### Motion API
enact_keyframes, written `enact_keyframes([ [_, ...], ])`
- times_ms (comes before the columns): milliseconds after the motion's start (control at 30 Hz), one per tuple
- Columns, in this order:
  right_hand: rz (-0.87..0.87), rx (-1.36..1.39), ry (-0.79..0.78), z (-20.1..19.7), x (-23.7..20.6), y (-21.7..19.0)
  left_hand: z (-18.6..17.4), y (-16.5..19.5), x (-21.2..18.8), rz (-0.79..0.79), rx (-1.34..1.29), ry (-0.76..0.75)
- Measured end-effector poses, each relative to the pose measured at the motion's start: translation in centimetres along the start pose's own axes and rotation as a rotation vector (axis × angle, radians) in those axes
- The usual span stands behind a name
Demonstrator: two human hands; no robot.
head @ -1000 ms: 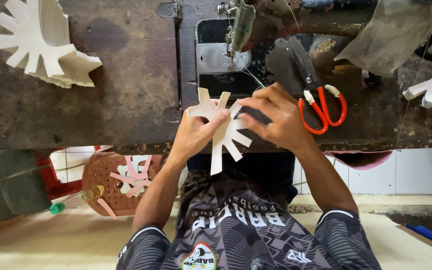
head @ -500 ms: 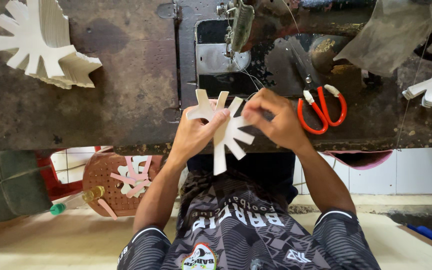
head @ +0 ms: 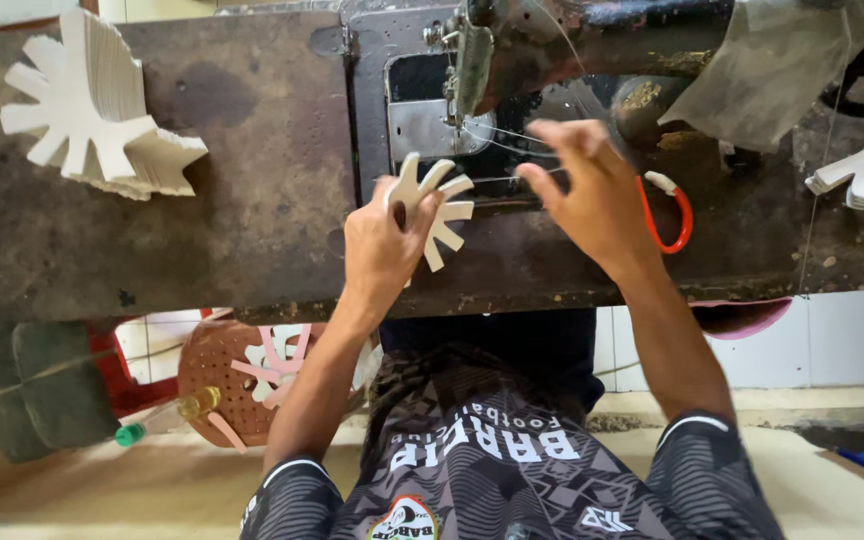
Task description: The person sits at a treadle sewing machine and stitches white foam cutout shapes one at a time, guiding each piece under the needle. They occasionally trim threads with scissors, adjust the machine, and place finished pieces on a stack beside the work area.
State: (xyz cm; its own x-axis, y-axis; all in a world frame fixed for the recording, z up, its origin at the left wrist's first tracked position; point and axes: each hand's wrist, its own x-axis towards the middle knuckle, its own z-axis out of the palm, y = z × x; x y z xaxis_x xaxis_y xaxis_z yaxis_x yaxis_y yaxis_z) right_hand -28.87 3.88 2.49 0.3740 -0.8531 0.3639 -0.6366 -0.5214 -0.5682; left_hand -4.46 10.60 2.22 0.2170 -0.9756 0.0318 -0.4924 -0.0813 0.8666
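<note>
**Cut-out brought up to the needle**

While the left hand (head: 384, 245) pinches the white, many-fingered cut-out (head: 434, 205) at its stem, the piece sits on the dark worktop (head: 252, 200) just before the sewing machine (head: 512, 60), seemingly so its prongs can meet the needle. The right hand (head: 592, 190) hovers loosely spread, apparently drawing a fine thread (head: 512, 135), hiding most of the orange-handled scissors (head: 674, 215). A second ago both hands held the cut-out nearer the worktop's edge. A stack of like cut-outs (head: 97, 110) lies far left.
</note>
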Motion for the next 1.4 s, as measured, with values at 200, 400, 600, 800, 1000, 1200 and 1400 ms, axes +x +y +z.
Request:
enact_keyframes([
  [200, -0.022, -0.015, -0.146, 2.2, 3.9, 0.9, -1.0, -0.2, 1.0, 0.610, 0.290, 0.352],
  [400, -0.119, -0.096, -0.420, 3.4, 7.3, 3.6, -2.0, -2.0, 3.5, 0.839, 0.593, -0.210],
  [600, -0.154, -0.043, -0.424, 4.5, 7.4, 5.8, 0.1, -2.2, 5.1, 0.916, 0.627, -0.155],
  [800, -0.367, -0.205, -0.315, 5.9, 7.4, 8.6, 1.3, -2.4, 5.3, 0.846, 0.455, -0.087],
  [1000, -0.314, -0.325, -0.267, 6.7, 6.6, 9.8, 1.9, -2.6, 5.6, 0.807, 0.409, -0.086],
  [1200, -0.278, -0.336, -0.279, 7.0, 6.4, 9.5, 2.4, -2.4, 5.2, 0.794, 0.450, -0.036],
  [1400, -0.350, -0.257, -0.159, 7.0, 6.6, 9.4, 3.2, -2.2, 4.9, 0.751, 0.481, 0.012],
])
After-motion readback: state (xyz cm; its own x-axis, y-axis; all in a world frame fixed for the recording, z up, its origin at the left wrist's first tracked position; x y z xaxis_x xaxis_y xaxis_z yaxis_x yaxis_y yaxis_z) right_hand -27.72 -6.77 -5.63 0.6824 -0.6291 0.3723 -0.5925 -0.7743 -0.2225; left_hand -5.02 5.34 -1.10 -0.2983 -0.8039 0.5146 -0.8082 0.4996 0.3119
